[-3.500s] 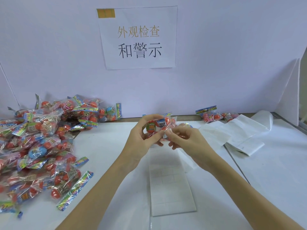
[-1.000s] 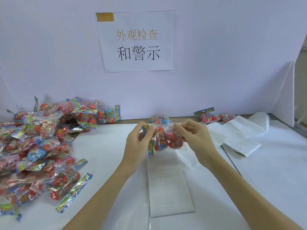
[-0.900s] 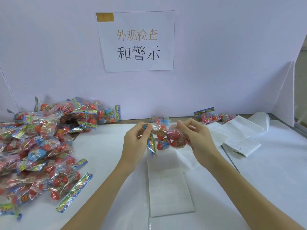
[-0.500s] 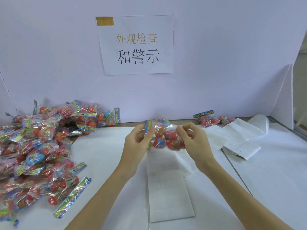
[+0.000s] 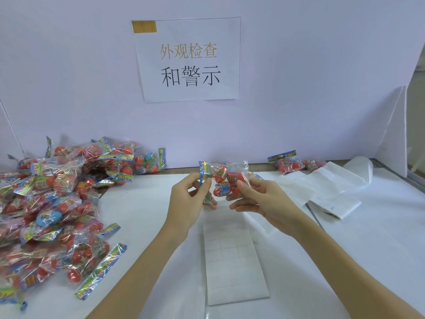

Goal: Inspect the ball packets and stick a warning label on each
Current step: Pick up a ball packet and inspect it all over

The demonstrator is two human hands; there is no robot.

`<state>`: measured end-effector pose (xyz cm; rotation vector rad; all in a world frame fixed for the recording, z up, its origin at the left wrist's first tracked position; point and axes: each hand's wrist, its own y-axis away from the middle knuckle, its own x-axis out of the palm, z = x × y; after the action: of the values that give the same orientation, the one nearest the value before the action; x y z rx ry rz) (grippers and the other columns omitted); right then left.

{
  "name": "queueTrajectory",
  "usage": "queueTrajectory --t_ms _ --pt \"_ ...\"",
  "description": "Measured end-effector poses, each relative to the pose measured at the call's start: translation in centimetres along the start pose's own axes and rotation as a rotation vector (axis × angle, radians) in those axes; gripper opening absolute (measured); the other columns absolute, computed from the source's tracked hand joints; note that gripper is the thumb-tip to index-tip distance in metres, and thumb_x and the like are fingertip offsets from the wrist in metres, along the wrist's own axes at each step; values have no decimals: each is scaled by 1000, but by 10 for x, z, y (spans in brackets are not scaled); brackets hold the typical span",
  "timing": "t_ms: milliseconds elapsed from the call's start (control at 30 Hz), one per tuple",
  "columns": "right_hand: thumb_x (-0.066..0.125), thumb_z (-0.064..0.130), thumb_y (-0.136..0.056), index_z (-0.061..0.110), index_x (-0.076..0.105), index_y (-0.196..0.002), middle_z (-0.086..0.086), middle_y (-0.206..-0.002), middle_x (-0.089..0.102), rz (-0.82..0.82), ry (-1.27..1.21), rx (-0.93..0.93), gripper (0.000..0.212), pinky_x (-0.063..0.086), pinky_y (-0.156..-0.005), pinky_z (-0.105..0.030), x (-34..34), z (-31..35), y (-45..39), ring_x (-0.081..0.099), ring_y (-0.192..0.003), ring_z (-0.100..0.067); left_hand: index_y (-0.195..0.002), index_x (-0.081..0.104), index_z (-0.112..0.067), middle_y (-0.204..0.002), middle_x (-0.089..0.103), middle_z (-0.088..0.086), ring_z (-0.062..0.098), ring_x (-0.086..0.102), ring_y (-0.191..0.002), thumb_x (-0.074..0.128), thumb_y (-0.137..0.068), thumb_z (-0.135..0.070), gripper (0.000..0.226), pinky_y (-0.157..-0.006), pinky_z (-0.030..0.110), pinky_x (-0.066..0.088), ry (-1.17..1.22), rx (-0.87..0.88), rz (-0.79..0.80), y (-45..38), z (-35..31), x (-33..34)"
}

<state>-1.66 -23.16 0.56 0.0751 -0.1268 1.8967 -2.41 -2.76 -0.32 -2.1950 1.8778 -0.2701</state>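
Note:
I hold one clear ball packet (image 5: 224, 180) with red balls above the table's middle. My left hand (image 5: 189, 201) pinches its colourful header strip at the left end. My right hand (image 5: 259, 196) grips the bag's right side, fingers curled under it. Below the hands a white label sheet (image 5: 234, 261) lies flat on the table. A big heap of ball packets (image 5: 50, 203) fills the left side. A few more packets (image 5: 292, 164) lie at the back right by the wall.
Folded white paper sheets (image 5: 333, 192) lie to the right of my hands. A purple-white back wall carries a printed paper sign (image 5: 187, 59). A white panel (image 5: 393, 134) leans at the far right. The table is covered in white paper (image 5: 142, 215).
A second ago the packet was stretched between both hands. Now my right hand has turned palm-up under the bag and the packet has tilted, the view shifting slightly down.

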Motion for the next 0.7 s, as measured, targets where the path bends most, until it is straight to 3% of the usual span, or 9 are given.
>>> queueTrajectory --t_ms 133,267,367,467,600,700 --pt "65 29 -102 5 66 -125 -19 -103 78 -10 55 -50 34 60 -75 -28 1 0 -1 73 -81 -25 -106 71 -18 -83 67 21 28 70 -64 64 -103 -16 8 -52 31 57 -37 -21 29 -3 0 -6" --pt "73 28 -97 11 57 -124 -14 -87 77 -90 155 -101 37 55 -65 -30 -2 -1 0 65 -69 -22 -108 69 -17 -98 71 10 25 70 -88 61 -104 -21 10 -69 33 61 -108 -15 100 -4 -1 -9" --pt "76 39 -95 17 69 -116 -8 -78 69 -36 273 -158 31 45 -60 -29 -9 3 2 52 -65 -22 -119 69 -23 -108 74 -2 13 72 -95 62 -98 -42 29 -80 24 59 -102 -20 136 0 -5 -5" --pt "78 46 -88 18 73 -110 -11 -77 62 59 307 -169 37 38 -58 -31 -11 4 4 45 -64 -23 -116 74 -24 -105 78 -2 16 74 -95 65 -85 -55 45 -82 25 60 0 -72 217 4 -8 -1" --pt "65 52 -97 29 75 -112 -2 -80 69 94 375 -152 29 46 -60 -27 -7 6 7 56 -66 -18 -92 79 -22 -93 78 0 13 73 -87 77 -93 -22 2 -74 24 59 78 -75 153 4 -6 0" --pt "47 57 -100 25 78 -114 2 -99 77 -23 440 -177 47 54 -73 -23 -2 4 4 65 -82 -6 -86 77 -21 -90 75 -2 11 72 -86 77 -92 -13 10 -71 23 58 101 -92 133 2 -5 -2"
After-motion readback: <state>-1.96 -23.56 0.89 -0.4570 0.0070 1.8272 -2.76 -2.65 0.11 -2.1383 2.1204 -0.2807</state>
